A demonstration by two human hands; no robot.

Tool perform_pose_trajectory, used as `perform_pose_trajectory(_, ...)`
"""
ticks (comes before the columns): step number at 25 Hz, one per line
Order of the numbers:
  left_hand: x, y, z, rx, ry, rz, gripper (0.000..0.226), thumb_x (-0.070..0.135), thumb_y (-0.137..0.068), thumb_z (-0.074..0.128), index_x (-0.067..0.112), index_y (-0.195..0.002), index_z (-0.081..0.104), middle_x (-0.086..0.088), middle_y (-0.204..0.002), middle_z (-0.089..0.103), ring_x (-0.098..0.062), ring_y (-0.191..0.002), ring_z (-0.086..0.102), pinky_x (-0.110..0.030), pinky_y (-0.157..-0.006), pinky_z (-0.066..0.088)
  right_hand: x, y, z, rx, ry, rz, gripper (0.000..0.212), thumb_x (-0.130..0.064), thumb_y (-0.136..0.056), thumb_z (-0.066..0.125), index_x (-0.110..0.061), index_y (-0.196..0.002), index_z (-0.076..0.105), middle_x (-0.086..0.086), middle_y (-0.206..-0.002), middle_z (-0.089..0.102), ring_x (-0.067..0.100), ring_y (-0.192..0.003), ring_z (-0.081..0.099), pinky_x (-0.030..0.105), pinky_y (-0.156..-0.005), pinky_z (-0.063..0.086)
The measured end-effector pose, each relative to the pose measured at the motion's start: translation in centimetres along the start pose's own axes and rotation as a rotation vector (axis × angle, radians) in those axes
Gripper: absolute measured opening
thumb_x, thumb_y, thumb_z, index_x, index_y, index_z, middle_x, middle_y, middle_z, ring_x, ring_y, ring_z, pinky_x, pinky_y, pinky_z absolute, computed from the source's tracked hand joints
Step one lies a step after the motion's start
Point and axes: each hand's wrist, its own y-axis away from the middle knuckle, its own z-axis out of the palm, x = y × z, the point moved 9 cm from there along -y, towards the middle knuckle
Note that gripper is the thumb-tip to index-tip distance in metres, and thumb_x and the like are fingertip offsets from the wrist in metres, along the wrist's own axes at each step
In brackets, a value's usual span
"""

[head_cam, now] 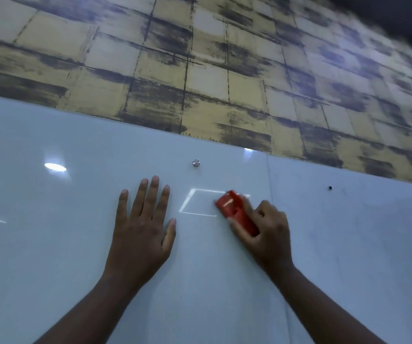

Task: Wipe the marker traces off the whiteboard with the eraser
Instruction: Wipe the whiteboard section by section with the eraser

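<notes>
Glossy whiteboard (pixel 50 244) on a tiled wall (pixel 200 58); left hand (pixel 141 227) flat against it; red eraser (pixel 236 213) pressed beside; metal stud (pixel 196 163) above.

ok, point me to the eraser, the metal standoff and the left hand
red eraser (pixel 229 206), head view, on its exposed upper end above the fingers
metal standoff (pixel 196 163), head view, centre of its round cap
left hand (pixel 140 229), head view, back of the hand, flat on the whiteboard (pixel 50 244)

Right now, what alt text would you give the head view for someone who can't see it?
The right hand grips a red eraser against a glossy whiteboard, while the left hand rests flat on the board beside it. A metal mounting stud sits above, below tile-patterned wallpaper.
</notes>
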Motion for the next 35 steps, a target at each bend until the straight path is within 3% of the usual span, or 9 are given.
perform_pose_trajectory(3, 0.0, 1.3, -0.2, -0.014, 0.015, 0.013, 0.07, 0.041, -0.106, 0.034, 0.008, -0.167, 0.029, -0.016, -0.177, 0.018, -0.034, -0.164, 0.018, -0.065, -0.128, 0.021, 5.7, -0.5, -0.8, 0.067, 0.035, 0.378, 0.057, -0.054, -0.093, 0.066, -0.019, -0.137, 0.065, 0.0, -0.076, 0.046, 0.021, -0.064, 0.048, 0.046, -0.068, 0.052)
perform_pose_trajectory(7, 0.6, 2.9, -0.6, -0.02, 0.009, 0.016, 0.07, 0.038, -0.105, 0.036, 0.007, -0.167, 0.029, -0.016, -0.177, 0.018, -0.035, -0.164, 0.018, -0.066, -0.127, 0.022, 4.9, 1.7, -1.1, 0.095, 0.015, 0.477, 0.057, -0.053, -0.093, 0.066, -0.019, -0.138, 0.064, 0.002, -0.076, 0.047, 0.022, -0.066, 0.049, 0.048, -0.067, 0.053)
perform_pose_trajectory(13, 0.9, 3.5, -0.6, -0.068, -0.007, 0.008, 0.072, 0.041, -0.105, 0.037, 0.008, -0.168, 0.026, -0.016, -0.178, 0.013, -0.034, -0.165, 0.013, -0.066, -0.128, 0.02, -7.8, 3.4, 0.3, -0.054, -0.053, -0.163, 0.058, -0.055, -0.097, 0.061, -0.017, -0.141, 0.064, 0.003, -0.082, 0.051, 0.021, -0.072, 0.048, 0.035, -0.065, 0.037)
perform_pose_trajectory(16, 1.0, 3.6, -0.8, -0.071, -0.009, 0.012, 0.072, 0.041, -0.105, 0.038, 0.008, -0.168, 0.026, -0.015, -0.178, 0.014, -0.033, -0.165, 0.013, -0.065, -0.128, 0.02, -7.5, 1.9, 0.2, -0.08, -0.03, -0.32, 0.059, -0.058, -0.098, 0.059, -0.018, -0.142, 0.063, 0.003, -0.083, 0.053, 0.023, -0.072, 0.05, 0.037, -0.066, 0.038)
perform_pose_trajectory(18, 1.1, 3.8, -0.9, -0.067, -0.006, 0.013, 0.071, 0.04, -0.105, 0.037, 0.008, -0.168, 0.027, -0.016, -0.177, 0.015, -0.034, -0.165, 0.015, -0.065, -0.128, 0.02, -3.7, 1.3, 0.1, -0.047, 0.027, -0.207, 0.058, -0.056, -0.098, 0.06, -0.02, -0.144, 0.061, 0.005, -0.083, 0.052, 0.024, -0.072, 0.05, 0.038, -0.065, 0.04)
perform_pose_trajectory(22, 1.1, 4.3, -0.9, -0.078, -0.006, 0.013, 0.071, 0.04, -0.105, 0.035, 0.009, -0.168, 0.026, -0.015, -0.178, 0.014, -0.034, -0.165, 0.014, -0.065, -0.128, 0.019, 2.6, 2.1, -0.7, 0.009, 0.025, 0.291, 0.062, -0.058, -0.096, 0.058, -0.022, -0.145, 0.057, 0.002, -0.082, 0.047, 0.02, -0.072, 0.047, 0.044, -0.065, 0.05)
perform_pose_trajectory(25, 1.3, 4.5, -1.0, -0.085, -0.01, 0.013, 0.071, 0.04, -0.106, 0.036, 0.008, -0.168, 0.025, -0.015, -0.178, 0.013, -0.034, -0.165, 0.013, -0.065, -0.129, 0.018, 1.0, 2.7, -0.7, 0.04, -0.019, 0.391, 0.061, -0.057, -0.094, 0.058, -0.021, -0.143, 0.06, 0.002, -0.081, 0.046, 0.021, -0.072, 0.047, 0.045, -0.064, 0.052)
perform_pose_trajectory(30, 1.4, 4.8, -0.6, -0.114, -0.026, 0.016, 0.074, 0.043, -0.105, 0.04, 0.009, -0.169, 0.022, -0.016, -0.178, 0.01, -0.034, -0.165, 0.009, -0.065, -0.129, 0.017, -8.6, 4.3, 0.5, -0.056, -0.058, -0.059, 0.061, -0.057, -0.098, 0.058, -0.016, -0.143, 0.062, 0.005, -0.085, 0.052, 0.02, -0.074, 0.047, 0.035, -0.064, 0.04)
perform_pose_trajectory(35, 1.5, 5.3, -1.0, -0.09, -0.009, 0.033, 0.072, 0.042, -0.106, 0.037, 0.008, -0.168, 0.024, -0.016, -0.178, 0.013, -0.034, -0.165, 0.012, -0.065, -0.129, 0.017, -8.3, 3.8, 0.0, -0.093, -0.045, -0.316, 0.062, -0.057, -0.098, 0.061, -0.016, -0.143, 0.061, 0.007, -0.085, 0.054, 0.023, -0.072, 0.048, 0.037, -0.063, 0.04)
